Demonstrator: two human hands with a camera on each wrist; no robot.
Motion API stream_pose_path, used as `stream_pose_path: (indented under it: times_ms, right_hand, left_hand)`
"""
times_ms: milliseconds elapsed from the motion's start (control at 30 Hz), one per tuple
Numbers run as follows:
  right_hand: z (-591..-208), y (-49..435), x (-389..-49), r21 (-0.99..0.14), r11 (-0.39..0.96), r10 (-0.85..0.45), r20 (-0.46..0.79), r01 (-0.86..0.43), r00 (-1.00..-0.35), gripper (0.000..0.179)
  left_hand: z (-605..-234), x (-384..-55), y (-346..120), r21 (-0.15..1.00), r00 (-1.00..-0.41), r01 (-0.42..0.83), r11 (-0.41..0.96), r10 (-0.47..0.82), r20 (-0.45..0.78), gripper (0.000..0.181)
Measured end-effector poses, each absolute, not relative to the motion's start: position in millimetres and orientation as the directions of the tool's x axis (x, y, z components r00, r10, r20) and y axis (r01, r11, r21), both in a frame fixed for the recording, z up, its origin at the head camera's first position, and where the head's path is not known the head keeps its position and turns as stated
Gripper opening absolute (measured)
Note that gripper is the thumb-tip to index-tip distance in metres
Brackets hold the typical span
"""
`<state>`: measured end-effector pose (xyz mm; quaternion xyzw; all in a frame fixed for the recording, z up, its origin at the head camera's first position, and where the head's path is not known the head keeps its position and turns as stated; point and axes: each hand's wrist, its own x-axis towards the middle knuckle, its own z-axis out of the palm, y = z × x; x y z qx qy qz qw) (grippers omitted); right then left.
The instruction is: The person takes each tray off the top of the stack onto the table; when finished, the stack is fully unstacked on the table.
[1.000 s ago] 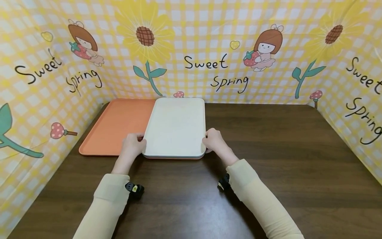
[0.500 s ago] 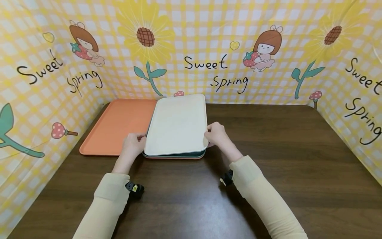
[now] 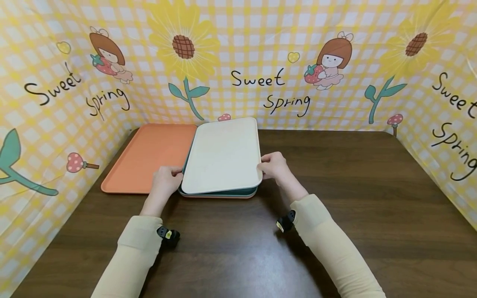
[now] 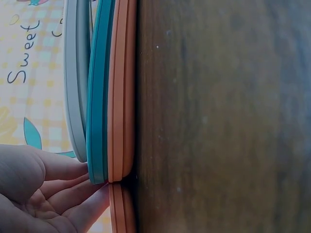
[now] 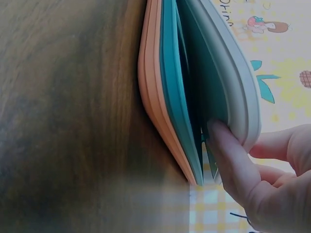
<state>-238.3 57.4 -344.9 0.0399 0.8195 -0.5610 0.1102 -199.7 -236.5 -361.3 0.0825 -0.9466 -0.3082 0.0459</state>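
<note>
A white tray (image 3: 223, 157) lies tilted over a teal tray (image 3: 238, 192), its right side raised. Under the teal one is an orange tray (image 4: 120, 97), mostly hidden. My right hand (image 3: 275, 167) pinches the white tray's right rim; in the right wrist view one finger (image 5: 233, 160) is beneath the rim, with a gap down to the teal tray (image 5: 172, 73). At the stack's left edge, my left hand (image 3: 166, 182) pinches the teal tray's rim (image 4: 97, 145), thumb above and other fingers at its side.
Another orange tray (image 3: 149, 157) lies flat on the left of the stack, close against it. All stand on a dark wooden table (image 3: 231, 248). A yellow checked cloth (image 3: 261, 41) walls the back and both sides.
My right hand has risen and shifted slightly right, lifting the white tray's right side and exposing the teal tray below. My left hand has stayed in place.
</note>
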Motion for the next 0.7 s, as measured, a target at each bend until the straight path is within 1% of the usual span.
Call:
stream_pose_path:
  times_ms: [133,400,700]
  right_hand:
    - [-347.0,59.8,-239.4,-0.925,0.316,-0.068,-0.246,0.212,-0.967,0.034]
    - [-353.1,67.4,-239.4,-0.946,0.128,-0.117,-0.312,0.298,-0.943,0.039]
    - [-358.3,88.9,-240.1,-0.935,0.037,-0.185,-0.354,0.353,-0.917,0.046]
  left_hand:
    - [-361.3,-200.0,-236.6,0.593,-0.982,-0.127,0.795,-0.185,0.037,0.035]
    - [-361.2,-200.1,-237.0,0.583,-0.982,-0.125,0.803,-0.185,0.045,0.034]
    - [-363.2,-200.0,-237.8,0.58,-0.984,-0.078,0.811,-0.156,0.086,0.033]
